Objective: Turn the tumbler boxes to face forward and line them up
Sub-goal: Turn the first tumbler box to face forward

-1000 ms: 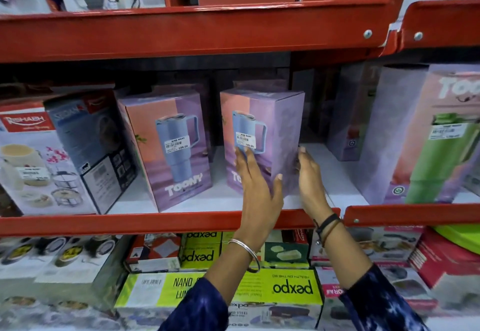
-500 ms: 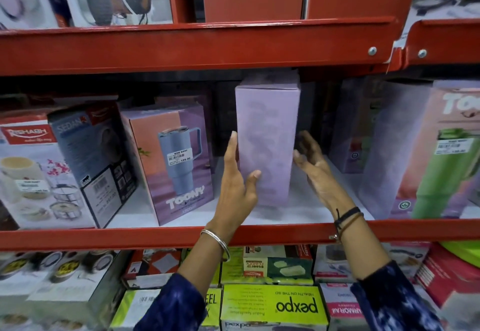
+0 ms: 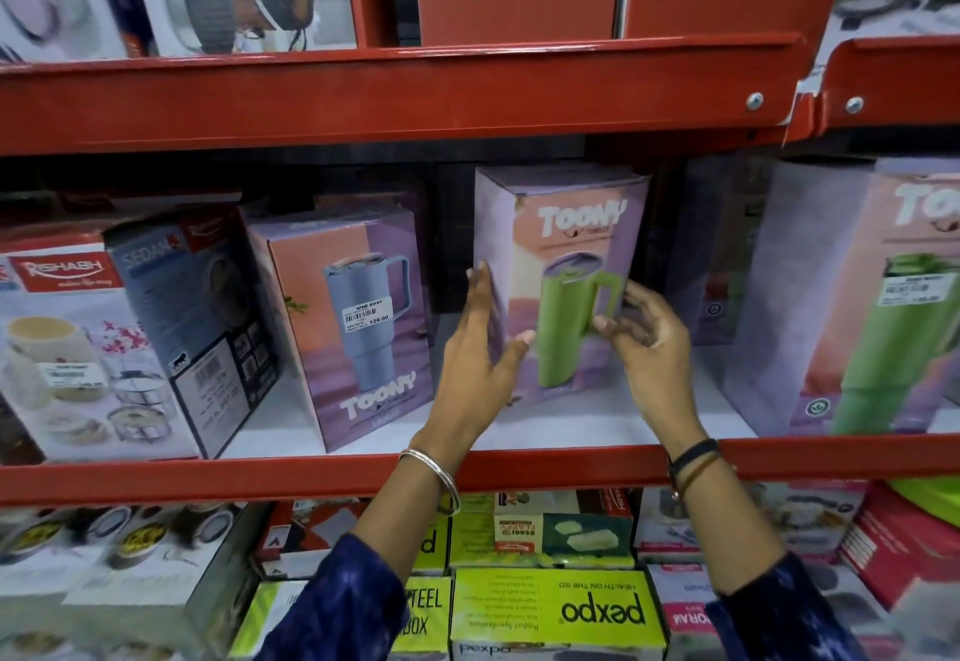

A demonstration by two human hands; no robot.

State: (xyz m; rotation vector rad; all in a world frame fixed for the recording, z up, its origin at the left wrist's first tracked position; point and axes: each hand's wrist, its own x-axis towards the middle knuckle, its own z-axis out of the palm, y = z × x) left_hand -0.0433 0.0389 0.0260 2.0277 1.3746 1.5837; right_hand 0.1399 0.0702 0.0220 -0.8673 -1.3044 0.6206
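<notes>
A lilac Toony tumbler box stands upright in the middle of the white shelf, its face with a green tumbler picture turned towards me. My left hand presses flat on its left side with the thumb on the front. My right hand curls its fingers on the box's right front edge. To the left stands a second Toony box with a blue tumbler, angled slightly. At the right edge a larger green-tumbler box stands close to the shelf front.
The red shelf lip runs across below the boxes. More lilac boxes stand behind at the back right. A Sedan box and a Rishabh box fill the left. The red upper shelf beam hangs close above.
The middle box has been turned: first its blue-tumbler face showed, then a plain lilac side, now the green-tumbler face. Both hands shifted around it as it turned.
</notes>
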